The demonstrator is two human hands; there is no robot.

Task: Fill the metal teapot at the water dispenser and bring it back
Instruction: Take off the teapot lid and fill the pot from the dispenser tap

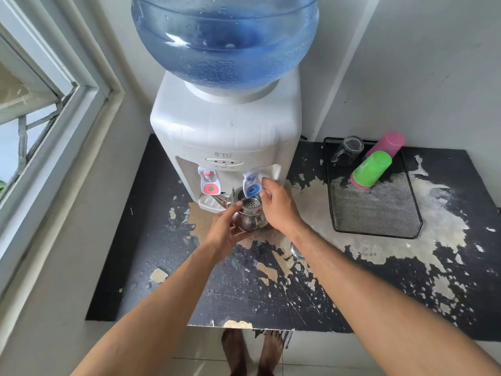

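Observation:
The metal teapot (250, 217) stands open-topped, its perforated strainer showing, directly under the blue tap (251, 185) of the white water dispenser (225, 131). My left hand (223, 230) grips the pot's left side, thumb on the rim. My right hand (279, 206) reaches in from the right and its fingertips touch the right side of the blue tap. I cannot tell whether water is running. A round metal lid (295, 252) lies on the table, partly hidden under my right forearm.
A red tap (208, 181) sits left of the blue one. The worn black table (379, 280) carries a black mesh tray (376, 213) at the right with a glass mug (348, 150), a green cup (372, 169) and a pink cup (387, 143). A window is at the left.

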